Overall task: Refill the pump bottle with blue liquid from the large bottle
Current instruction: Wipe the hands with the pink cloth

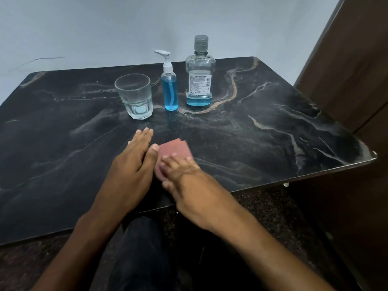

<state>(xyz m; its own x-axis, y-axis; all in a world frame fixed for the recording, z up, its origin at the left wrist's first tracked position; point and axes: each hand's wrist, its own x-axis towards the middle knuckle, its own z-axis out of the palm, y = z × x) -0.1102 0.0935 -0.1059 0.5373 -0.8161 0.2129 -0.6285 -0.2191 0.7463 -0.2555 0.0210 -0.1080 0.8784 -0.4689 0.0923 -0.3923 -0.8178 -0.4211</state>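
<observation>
On the dark marbled table (262,127), the pump bottle (169,89) is seen upright near the far edge, its white pump head fitted and blue liquid filling most of its body. Just to its right, close but apart, the large bottle (199,74) is stood upright with its grey cap screwed on; only a shallow layer of blue liquid is left at its bottom. To the left of the pump bottle, an empty clear glass (135,96) is placed. Nearer the front edge, a pinkish-red cloth (174,149) is laid flat on the table. The left hand (131,162) is held flat with straight fingers just beside the cloth, its thumb at the cloth's left edge. The right hand (180,173) is pressed on the cloth with extended fingers, somewhat blurred. Both hands are kept well apart from the bottles.
</observation>
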